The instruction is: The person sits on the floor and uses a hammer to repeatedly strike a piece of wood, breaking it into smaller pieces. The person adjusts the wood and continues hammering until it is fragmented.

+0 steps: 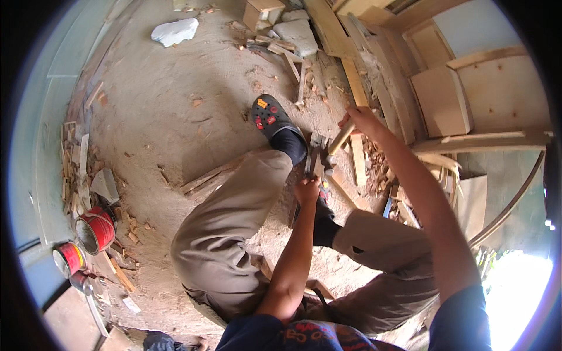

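Note:
My right hand (pixel 362 121) is closed round the light wooden handle (pixel 342 138) of a tool that looks like a hammer. The handle slants down toward my feet, and its far end is hard to make out. Between my shoes, my left hand (pixel 307 191) is closed at the near end of a narrow, dark greyish piece (pixel 315 155). What exactly its fingers grip is hidden. My left foot wears a dark clog (pixel 271 114) with coloured charms. The right shoe is mostly covered by my left hand and the pieces there.
Wood strips (pixel 357 159) and scraps lie right of my feet, beside wooden furniture frames (pixel 439 105). Offcuts and a small wooden box (pixel 261 13) are ahead. A white slab (pixel 175 32) lies far left. Red cans (pixel 95 230) stand by the left wall among scraps.

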A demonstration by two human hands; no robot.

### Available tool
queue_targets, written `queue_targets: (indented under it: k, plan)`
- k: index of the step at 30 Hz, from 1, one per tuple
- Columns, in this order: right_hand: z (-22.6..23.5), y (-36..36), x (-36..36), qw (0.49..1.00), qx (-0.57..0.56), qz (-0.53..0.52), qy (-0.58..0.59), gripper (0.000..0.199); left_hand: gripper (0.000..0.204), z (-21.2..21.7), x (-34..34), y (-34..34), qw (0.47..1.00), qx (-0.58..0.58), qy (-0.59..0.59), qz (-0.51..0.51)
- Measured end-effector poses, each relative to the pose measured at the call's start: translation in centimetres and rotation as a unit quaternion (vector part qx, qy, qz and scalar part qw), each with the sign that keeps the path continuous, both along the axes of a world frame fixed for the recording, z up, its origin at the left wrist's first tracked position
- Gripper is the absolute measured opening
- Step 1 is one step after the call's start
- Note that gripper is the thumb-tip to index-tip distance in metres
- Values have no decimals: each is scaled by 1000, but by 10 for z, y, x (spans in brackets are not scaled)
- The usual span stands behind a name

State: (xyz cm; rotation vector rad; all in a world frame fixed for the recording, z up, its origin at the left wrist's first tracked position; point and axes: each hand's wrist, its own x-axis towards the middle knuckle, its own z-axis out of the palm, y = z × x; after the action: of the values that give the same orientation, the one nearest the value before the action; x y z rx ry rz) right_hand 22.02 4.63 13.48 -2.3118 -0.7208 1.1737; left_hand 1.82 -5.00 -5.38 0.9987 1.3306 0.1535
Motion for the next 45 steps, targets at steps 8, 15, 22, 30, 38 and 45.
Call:
queue_targets:
  k: [8,15,22,30,38,45]
  plan:
    - [-39,-26,-48,942,262,-168,126,28,39,-59,-27,-26,996,-17,-39,75]
    - [-42,-59,-50,897,344,-241,141,30,51,-28,-30,-23,999,22,-14,-18]
    - [-44,-90,-50,884,324,-239,237,35,91,-31,-76,-61,895,397,132,-155]
    - [19,-55,8,943,-202,89,248,35,77,-57,-113,-64,874,345,200,-277]
    - [-24,-107,54,851,-394,246,244,40,83,-54,-94,-63,882,323,217,-267]
    - [52,-180,-9,925,-283,165,192,32,83,-54,-116,-51,948,254,30,-188]
